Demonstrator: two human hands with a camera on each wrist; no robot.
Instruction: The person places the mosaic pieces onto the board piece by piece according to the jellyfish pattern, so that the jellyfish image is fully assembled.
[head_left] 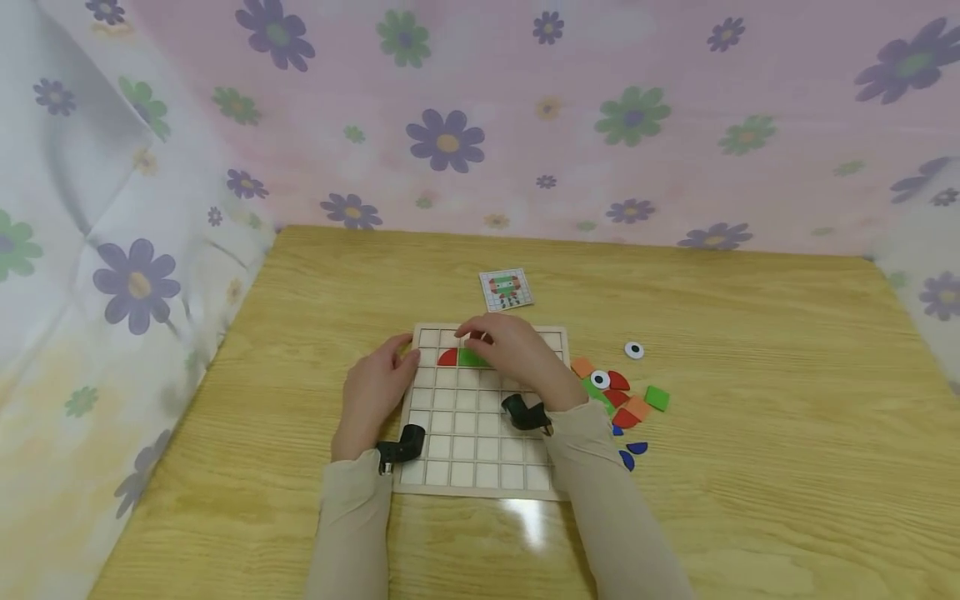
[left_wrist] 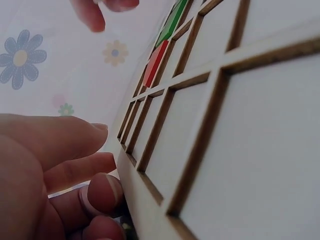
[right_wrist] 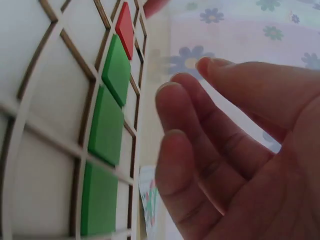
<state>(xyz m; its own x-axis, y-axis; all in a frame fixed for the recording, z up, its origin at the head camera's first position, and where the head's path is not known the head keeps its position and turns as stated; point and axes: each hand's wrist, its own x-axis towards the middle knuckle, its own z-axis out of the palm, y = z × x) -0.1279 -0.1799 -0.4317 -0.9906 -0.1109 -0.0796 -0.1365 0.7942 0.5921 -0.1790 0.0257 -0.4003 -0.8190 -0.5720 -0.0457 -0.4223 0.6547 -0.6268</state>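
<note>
A wooden grid board (head_left: 463,425) lies on the table. A red quarter-round piece (head_left: 448,358) and green square tiles (right_wrist: 106,125) sit in a row of its cells near the far side. My left hand (head_left: 372,392) rests at the board's left edge, its fingertips right at the wooden rim in the left wrist view. Over the far part of the board hovers my right hand (head_left: 517,350), fingers loosely bent, with nothing between thumb and fingers. In the head view it hides part of the green row; the right wrist view shows three green tiles in line after the red piece.
A small picture card (head_left: 506,289) lies beyond the board. To the right are loose pieces: orange squares (head_left: 639,407), a green square (head_left: 657,398), red quarter-rounds (head_left: 626,419), blue pieces (head_left: 637,448) and white eye discs (head_left: 634,350). Flowered cloth (head_left: 480,125) hangs behind the table.
</note>
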